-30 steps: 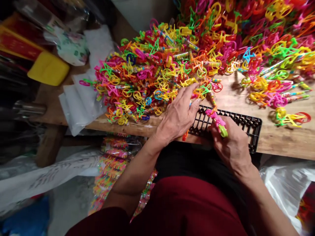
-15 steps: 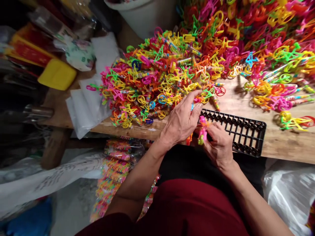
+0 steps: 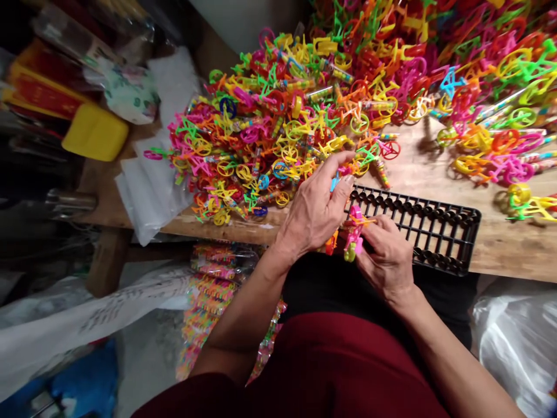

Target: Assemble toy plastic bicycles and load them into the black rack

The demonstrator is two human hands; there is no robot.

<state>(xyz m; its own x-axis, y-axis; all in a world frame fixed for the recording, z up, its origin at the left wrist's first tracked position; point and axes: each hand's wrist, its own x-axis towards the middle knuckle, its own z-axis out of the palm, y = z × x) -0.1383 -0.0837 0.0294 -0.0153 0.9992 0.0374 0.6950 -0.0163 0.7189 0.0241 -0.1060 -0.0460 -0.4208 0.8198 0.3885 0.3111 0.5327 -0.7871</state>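
My left hand [image 3: 314,203] is closed at the left end of a black plastic rack [image 3: 439,232], its thumb and fingers around small colourful pieces, one of them blue [image 3: 335,182]. An orange piece [image 3: 331,242] shows below that palm. My right hand [image 3: 385,255] pinches a pink plastic toy [image 3: 355,223] with a yellow-green part at its lower end, in front of the rack. Its fingertips are partly hidden behind the toy. Beyond my left hand lies a large heap of small bright plastic toys [image 3: 261,133].
The wooden table [image 3: 500,255] bears more toys [image 3: 491,154] at the right. White plastic bags [image 3: 148,180] and a yellow container [image 3: 96,132] lie at the left. Packed strips of toys [image 3: 204,313] are below the table, and a clear bag [image 3: 517,337] is at the lower right.
The whole view has shifted slightly. Both hands keep nearly the same grips, and the pink toy in my right hand has moved a little to the left.
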